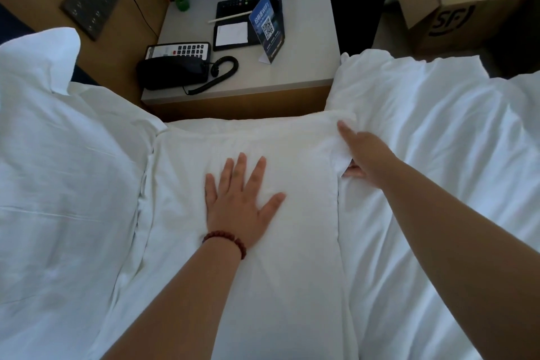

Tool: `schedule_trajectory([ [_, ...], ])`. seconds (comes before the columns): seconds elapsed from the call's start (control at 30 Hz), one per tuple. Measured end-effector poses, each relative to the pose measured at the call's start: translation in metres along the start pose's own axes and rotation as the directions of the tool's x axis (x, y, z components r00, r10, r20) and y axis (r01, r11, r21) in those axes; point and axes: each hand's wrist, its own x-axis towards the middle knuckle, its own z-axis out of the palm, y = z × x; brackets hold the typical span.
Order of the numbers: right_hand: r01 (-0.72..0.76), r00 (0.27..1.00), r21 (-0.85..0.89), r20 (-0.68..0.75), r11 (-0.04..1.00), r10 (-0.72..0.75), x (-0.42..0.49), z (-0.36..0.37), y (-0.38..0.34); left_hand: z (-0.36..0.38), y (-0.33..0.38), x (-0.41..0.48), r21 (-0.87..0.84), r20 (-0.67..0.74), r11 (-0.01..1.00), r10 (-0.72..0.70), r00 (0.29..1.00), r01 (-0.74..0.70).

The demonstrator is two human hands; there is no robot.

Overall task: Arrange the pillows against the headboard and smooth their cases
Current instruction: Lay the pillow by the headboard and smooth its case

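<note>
Head view. A white pillow (263,213) lies flat on the bed, its far short edge just short of the nightstand (292,67). The left hand (236,207), beaded bracelet (226,240) at the wrist, rests palm-down on the pillow's middle with fingers spread wide, gripping nothing; this placement probably pins the pillow so the case can be drawn taut. The right hand (365,152) is at the pillow's right edge, nearer the nightstand than the left hand, with the thumb tucked under a fold of the case and the forefinger extended over it, apparently pinching the case's hem to pull out slack. A second pillow (58,169) lies to the left, away from the nightstand's front edge, its seam touching the first; a duvet (438,155) is heaped on the right. Free room is limited: bedding bounds both long edges, and the far edge nearly meets the nightstand, on which a telephone (175,67) and Wi-Fi card (267,26) stand. The headboard is not identifiable with certainty.
</note>
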Motion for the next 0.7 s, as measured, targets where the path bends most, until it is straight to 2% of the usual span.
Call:
schedule_trajectory([
  [0.07, -0.131, 0.973, -0.003, 0.192, 0.991, 0.129, -0.006, -0.005, 0.012, 0.0, 0.002, 0.001, 0.004, 0.0, 1.0, -0.001, 1.0, 0.001],
  [0.13, -0.104, 0.965, 0.027, 0.243, 0.994, 0.095, -0.01, -0.007, 0.025, 0.0, 0.003, 0.0, -0.002, -0.003, 1.0, -0.001, 1.0, 0.001],
  [0.2, -0.014, 0.995, 0.094, 0.098, 0.995, 0.005, -0.014, -0.005, 0.037, 0.0, 0.002, -0.001, -0.008, -0.007, 1.0, 0.003, 1.0, -0.003],
  [0.27, 0.026, 0.998, 0.118, -0.063, 0.993, -0.018, -0.023, 0.0, 0.048, -0.001, 0.002, -0.002, -0.008, -0.005, 1.0, 0.004, 1.0, -0.004],
  [0.3, 0.016, 0.996, 0.154, -0.09, 0.988, -0.002, -0.03, 0.004, 0.052, -0.001, 0.003, -0.002, -0.005, -0.001, 1.0, 0.004, 1.0, -0.004],
  [0.37, -0.035, 0.998, 0.183, -0.039, 0.982, 0.043, -0.041, 0.013, 0.06, -0.001, 0.004, -0.002, -0.001, 0.006, 1.0, 0.003, 1.0, -0.003],
  [0.43, -0.014, 0.999, 0.031, 0.031, 0.999, 0.013, -0.052, 0.019, 0.066, -0.001, 0.004, -0.001, -0.003, 0.007, 1.0, 0.004, 1.0, -0.004],
  [0.47, 0.021, 1.0, -0.017, 0.01, 1.0, -0.021, -0.055, 0.022, 0.069, -0.001, 0.004, 0.0, -0.004, 0.009, 1.0, 0.005, 1.0, -0.005],
  [0.53, 0.054, 0.988, -0.021, -0.144, 0.998, -0.057, -0.06, 0.022, 0.071, -0.001, 0.004, -0.001, 0.001, 0.019, 1.0, 0.006, 1.0, -0.006],
  [0.6, 0.066, 0.938, -0.076, -0.336, 0.995, -0.088, -0.065, 0.02, 0.076, -0.002, 0.004, -0.002, 0.002, 0.026, 1.0, 0.01, 1.0, -0.01],
  [0.63, 0.072, 0.919, -0.067, -0.382, 0.995, -0.092, -0.069, 0.02, 0.08, -0.002, 0.005, -0.003, 0.002, 0.029, 1.0, 0.011, 1.0, -0.011],
  [0.67, 0.061, 0.923, 0.02, -0.381, 0.998, -0.049, -0.071, 0.021, 0.085, -0.003, 0.005, -0.003, 0.002, 0.031, 1.0, 0.01, 0.999, -0.01],
  [0.7, 0.012, 0.946, 0.129, -0.322, 0.992, 0.03, -0.075, 0.023, 0.09, -0.003, 0.004, -0.003, 0.002, 0.032, 1.0, 0.008, 0.999, -0.008],
])
